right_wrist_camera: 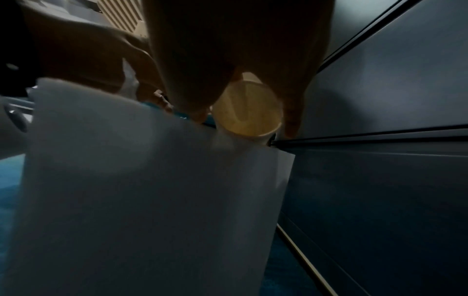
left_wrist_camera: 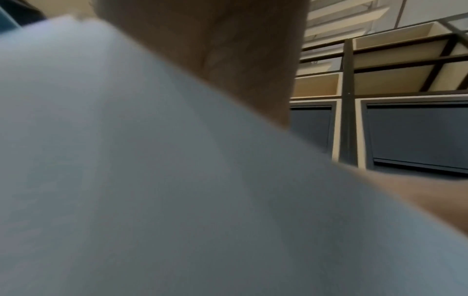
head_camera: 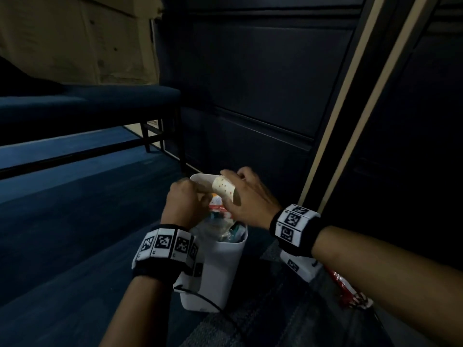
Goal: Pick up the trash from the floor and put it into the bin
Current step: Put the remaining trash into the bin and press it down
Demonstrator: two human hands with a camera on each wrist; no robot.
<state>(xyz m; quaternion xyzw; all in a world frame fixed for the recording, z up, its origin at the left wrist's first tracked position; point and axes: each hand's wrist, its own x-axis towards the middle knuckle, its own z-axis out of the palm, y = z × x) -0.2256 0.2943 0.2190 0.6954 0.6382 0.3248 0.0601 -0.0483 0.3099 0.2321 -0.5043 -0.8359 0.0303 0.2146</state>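
Ok so the step rn is getting the cream paper cup with small red dots (head_camera: 223, 190) into the small white plastic bin (head_camera: 220, 266), which is already stuffed w/ wrappers and plastic. IMO best way: tip the cup more upright and push it down into a gap near the far rim instead of just dropping it, bc the pile sits near the top and a light cup could roll off. Keep the bin steady too, it looks light.

Right hand (head_camera: 246, 199) is over the bin mouth, fingers and thumb wrapped round the cup, which lies tilted on its side just above the trash. Right wrist cam shows its open mouth facing the cam.

Left hand (head_camera: 183, 201) is at the bin's left rim, fingers curled in. Can't tell if it's gripping the rim or trash.

Fwiw a red-and-white crinkled wrapper (head_camera: 350, 294) is on the floor under the right forearm, so not done yet.
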